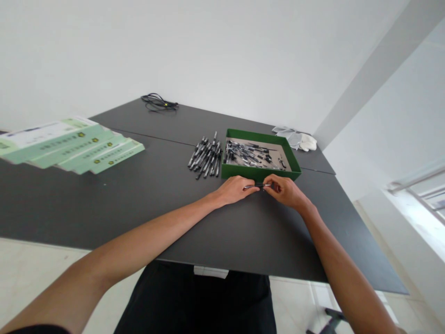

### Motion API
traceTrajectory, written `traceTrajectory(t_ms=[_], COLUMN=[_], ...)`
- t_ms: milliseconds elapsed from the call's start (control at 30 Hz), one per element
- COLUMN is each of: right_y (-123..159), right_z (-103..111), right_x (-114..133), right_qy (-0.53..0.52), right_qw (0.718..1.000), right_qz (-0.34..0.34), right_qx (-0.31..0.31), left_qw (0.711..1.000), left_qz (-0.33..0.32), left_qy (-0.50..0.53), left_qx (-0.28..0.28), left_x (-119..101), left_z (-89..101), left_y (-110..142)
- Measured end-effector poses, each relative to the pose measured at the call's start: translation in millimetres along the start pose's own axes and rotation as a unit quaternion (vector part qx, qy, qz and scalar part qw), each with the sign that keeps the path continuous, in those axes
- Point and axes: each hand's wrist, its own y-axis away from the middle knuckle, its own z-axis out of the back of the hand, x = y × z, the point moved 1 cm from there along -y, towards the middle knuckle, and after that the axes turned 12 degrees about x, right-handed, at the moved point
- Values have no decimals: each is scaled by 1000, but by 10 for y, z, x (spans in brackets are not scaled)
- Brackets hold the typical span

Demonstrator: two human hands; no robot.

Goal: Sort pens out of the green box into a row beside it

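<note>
My left hand and my right hand meet just in front of a green tray, low over the dark table. Both pinch one slim black pen held level between them, the left on its silvery end, the right on its dark end. The tray holds several loose black pens and pen parts. Left of the tray lies a row of several finished black pens on the table.
Fanned green and white boxes lie at the table's left end. A coiled black cable sits at the far edge. White gloves lie behind the tray. The dark table ends near my body.
</note>
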Motion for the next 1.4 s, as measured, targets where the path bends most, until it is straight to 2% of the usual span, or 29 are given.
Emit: traceTrajectory(t_ms=[133, 367, 600, 867, 1133, 1400], right_y=[-1, 7, 10, 17, 13, 11], right_z=[8, 34, 18, 49, 11, 16], right_x=[-23, 45, 5, 34, 9, -16], right_qy=[-4, -4, 6, -22, -10, -43], right_qw=[1000, 999, 1000, 998, 1000, 998], right_qz=[-1, -16, -5, -19, 4, -17], right_qx=[-5, 44, 6, 47, 11, 52], left_qw=[1000, 999, 1000, 1000, 1000, 1000], left_qz=[-6, -29, -13, -11, -13, -21], left_qy=[4, 16, 11, 15, 13, 12], left_qx=[-4, -3, -2, 1, -10, -3], left_x=[5, 8, 32, 22, 33, 42], left_z=[-2, -8, -18, -17, -23, -31], left_y=[-2, -6, -3, -1, 4, -6])
